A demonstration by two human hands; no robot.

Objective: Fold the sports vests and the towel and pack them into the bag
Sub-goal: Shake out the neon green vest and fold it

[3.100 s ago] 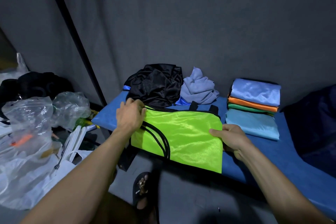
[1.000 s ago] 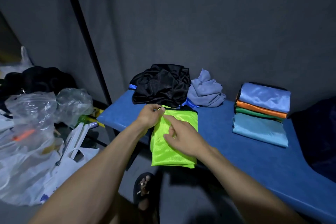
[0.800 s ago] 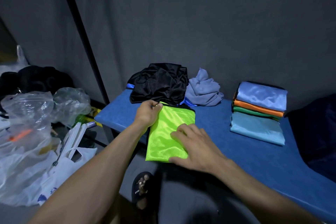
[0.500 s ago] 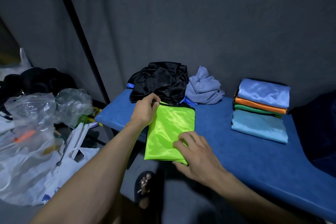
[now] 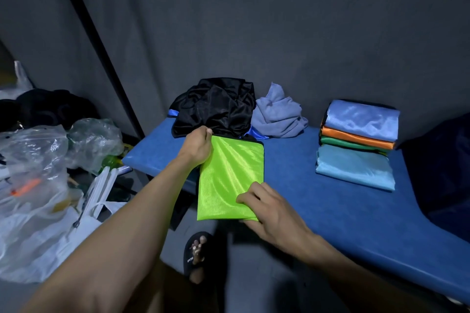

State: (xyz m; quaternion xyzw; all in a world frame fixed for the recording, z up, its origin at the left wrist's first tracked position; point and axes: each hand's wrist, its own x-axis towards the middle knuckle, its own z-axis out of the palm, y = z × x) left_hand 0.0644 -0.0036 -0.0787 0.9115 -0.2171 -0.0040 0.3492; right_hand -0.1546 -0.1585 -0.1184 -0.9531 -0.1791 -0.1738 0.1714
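Both forearms are bare from the lower frame edge to the wrists, with no sleeve, watch or band on them. The left hand and right hand wear no gloves or rings. Below them, one foot wears a black sandal with small pale lettering on its strap and bare toes showing.

We're facing a dim grey wall, a black pole slanting across it, blue padded bench below, grey floor.
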